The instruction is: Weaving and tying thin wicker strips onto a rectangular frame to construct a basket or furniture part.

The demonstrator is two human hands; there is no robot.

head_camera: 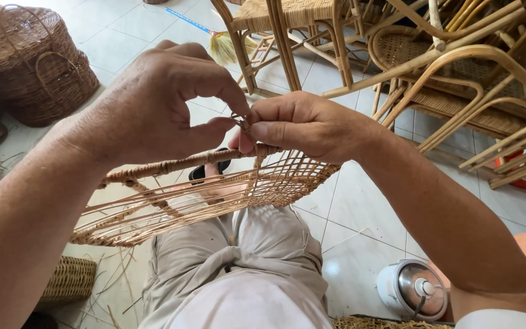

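Two bare forearms reach in from the near corners and meet at mid-frame over a lap in pale trousers (257, 244). Between the hands lies a woven cane panel (214, 195), held over the knees; its long axis runs from near left up to the far right, and its wrapped rim (178, 163) forms the far edge. Both hands work at one spot on that rim, just right of centre. Left hand (153, 103) arches over from the left, thumb and forefinger closed in a pinch on a thin cane strand (240, 120) that loops up just above the rim. Right hand (302, 125) comes from the right, fingers curled shut around the rim, thumb pressed flat along it, touching the same strand. Fingertips of both hands nearly meet, so neither is clearly nearer. Far left stands a large basket (28, 61); far right, stacked cane chairs (458, 67); near right, a small round metal-lidded pot (414, 289) on the tiled floor.
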